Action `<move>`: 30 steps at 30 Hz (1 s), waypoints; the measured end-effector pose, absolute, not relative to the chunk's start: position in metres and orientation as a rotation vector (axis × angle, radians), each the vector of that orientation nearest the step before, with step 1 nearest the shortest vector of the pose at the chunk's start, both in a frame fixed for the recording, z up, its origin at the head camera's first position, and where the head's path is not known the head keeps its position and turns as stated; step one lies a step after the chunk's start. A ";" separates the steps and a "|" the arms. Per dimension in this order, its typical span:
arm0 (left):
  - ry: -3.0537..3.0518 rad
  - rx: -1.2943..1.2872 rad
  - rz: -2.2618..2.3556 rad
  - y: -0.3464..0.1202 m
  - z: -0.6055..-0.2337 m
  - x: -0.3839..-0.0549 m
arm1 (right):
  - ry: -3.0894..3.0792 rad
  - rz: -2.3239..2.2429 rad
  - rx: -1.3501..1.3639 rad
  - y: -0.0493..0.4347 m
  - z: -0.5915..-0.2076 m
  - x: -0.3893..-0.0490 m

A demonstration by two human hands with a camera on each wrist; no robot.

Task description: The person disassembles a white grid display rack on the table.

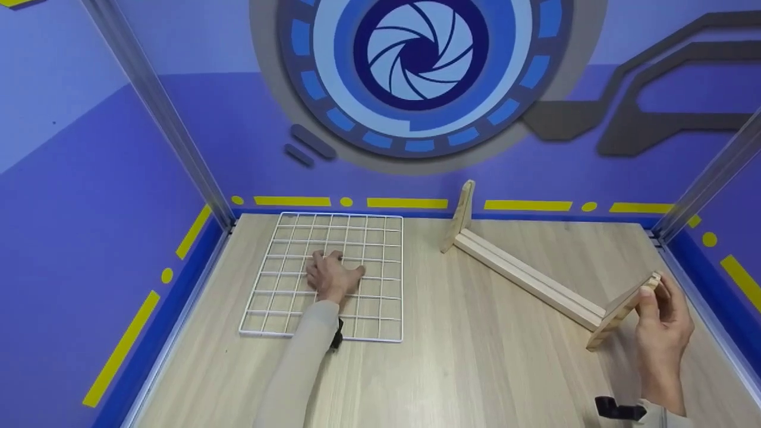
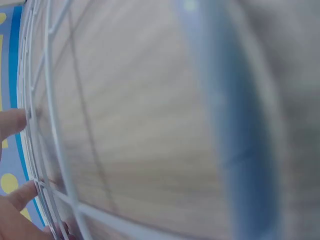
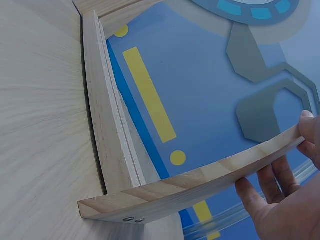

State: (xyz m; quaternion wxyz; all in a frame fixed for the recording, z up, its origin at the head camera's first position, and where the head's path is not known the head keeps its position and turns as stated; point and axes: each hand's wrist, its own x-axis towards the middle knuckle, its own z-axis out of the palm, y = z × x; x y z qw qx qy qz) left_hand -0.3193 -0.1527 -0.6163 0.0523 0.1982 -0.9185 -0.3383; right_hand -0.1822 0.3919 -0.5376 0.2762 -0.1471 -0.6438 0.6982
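A white wire grid panel [image 1: 380, 277] lies over the left half of the tabletop. My left hand [image 1: 334, 276] is on its middle, fingers bent and spread, gripping the wires; in the left wrist view, fingertips [image 2: 19, 121] meet the wires and the panel's thick rim crosses close to the lens. On the right stands a wooden frame [image 1: 529, 276], a grooved crossbar between two end boards. My right hand [image 1: 664, 327] pinches the top of its near end board, thumb on one face and fingers on the other. Two screw heads [image 3: 134, 219] show low on that board.
The pale wood-grain table [image 1: 446, 368] is bounded by a blue patterned back wall [image 1: 202, 119] and side walls. Metal posts [image 1: 178, 137] rise at the back corners. The far end board [image 1: 461, 217] stands close to the back wall.
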 end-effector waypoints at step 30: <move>-2.841 0.563 -0.861 -0.148 -0.611 -0.312 | -1.766 1.863 -0.438 0.392 -0.536 -0.182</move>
